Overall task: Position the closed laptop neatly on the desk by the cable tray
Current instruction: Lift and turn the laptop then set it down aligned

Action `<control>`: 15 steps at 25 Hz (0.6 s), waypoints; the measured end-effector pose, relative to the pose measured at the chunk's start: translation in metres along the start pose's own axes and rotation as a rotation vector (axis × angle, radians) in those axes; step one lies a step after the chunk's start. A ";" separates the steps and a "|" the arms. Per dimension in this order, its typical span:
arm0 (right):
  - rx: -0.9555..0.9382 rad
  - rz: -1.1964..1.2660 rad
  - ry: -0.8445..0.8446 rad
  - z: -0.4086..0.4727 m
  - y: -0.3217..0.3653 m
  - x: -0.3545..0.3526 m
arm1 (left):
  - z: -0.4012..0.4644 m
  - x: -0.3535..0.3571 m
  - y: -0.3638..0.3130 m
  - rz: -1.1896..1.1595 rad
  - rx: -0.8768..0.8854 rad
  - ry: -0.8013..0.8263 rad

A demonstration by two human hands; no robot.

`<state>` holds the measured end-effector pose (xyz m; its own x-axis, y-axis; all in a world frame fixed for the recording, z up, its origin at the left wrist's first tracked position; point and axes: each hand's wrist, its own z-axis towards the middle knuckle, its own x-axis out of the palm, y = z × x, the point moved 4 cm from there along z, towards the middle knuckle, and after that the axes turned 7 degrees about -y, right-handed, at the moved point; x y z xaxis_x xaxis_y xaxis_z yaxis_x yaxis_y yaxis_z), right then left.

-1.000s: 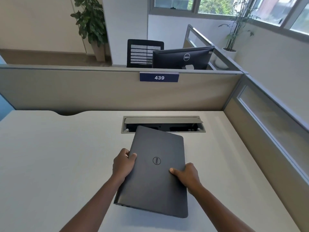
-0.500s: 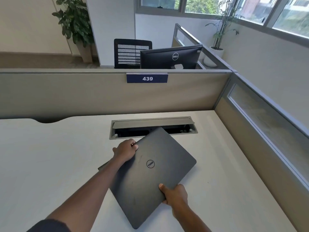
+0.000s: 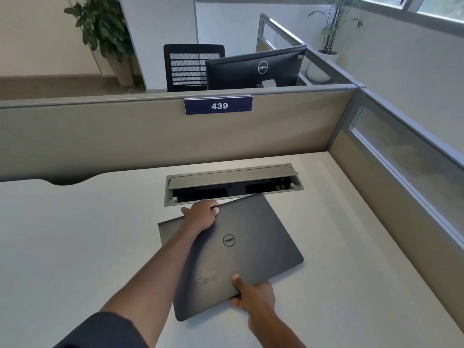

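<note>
A closed dark grey laptop [image 3: 253, 249] with a round logo on its lid lies on the white desk [image 3: 75, 247], just in front of the cable tray [image 3: 233, 174], whose lid stands open. The laptop's long edges run nearly parallel to the tray, slightly skewed. Its far right corner reaches the tray's front rim. My left hand [image 3: 202, 214] grips the laptop's far edge. At the near edge, my right hand [image 3: 253, 295] holds the laptop with the thumb on the lid and the fingers under it.
A beige partition [image 3: 125, 136] with a blue 439 plate [image 3: 218, 106] closes the desk's far side. Another partition with a glass strip [image 3: 401, 156] runs along the right. Beyond them stand a monitor [image 3: 256, 69], a chair and potted plants.
Both hands have turned the laptop clockwise, from pointing away from me to lying crosswise before the tray. My left hand went to the far edge and my right hand to the near edge.
</note>
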<state>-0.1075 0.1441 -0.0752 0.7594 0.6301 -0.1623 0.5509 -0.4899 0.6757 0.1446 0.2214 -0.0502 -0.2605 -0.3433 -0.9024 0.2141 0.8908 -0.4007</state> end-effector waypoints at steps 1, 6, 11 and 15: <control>0.002 -0.008 -0.005 0.000 0.000 0.001 | 0.001 0.001 0.000 0.015 0.007 0.004; 0.021 -0.080 0.002 0.000 -0.004 0.006 | 0.006 0.009 -0.005 0.099 0.043 0.003; 0.082 -0.139 0.036 0.002 0.002 0.005 | 0.007 0.016 -0.007 0.143 0.072 -0.019; 0.114 -0.164 0.088 0.000 0.008 0.002 | 0.000 0.025 -0.008 0.170 0.111 -0.072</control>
<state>-0.1014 0.1415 -0.0706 0.6263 0.7544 -0.1967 0.7039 -0.4387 0.5587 0.1359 0.2061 -0.0699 -0.1448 -0.2150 -0.9658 0.3525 0.9009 -0.2534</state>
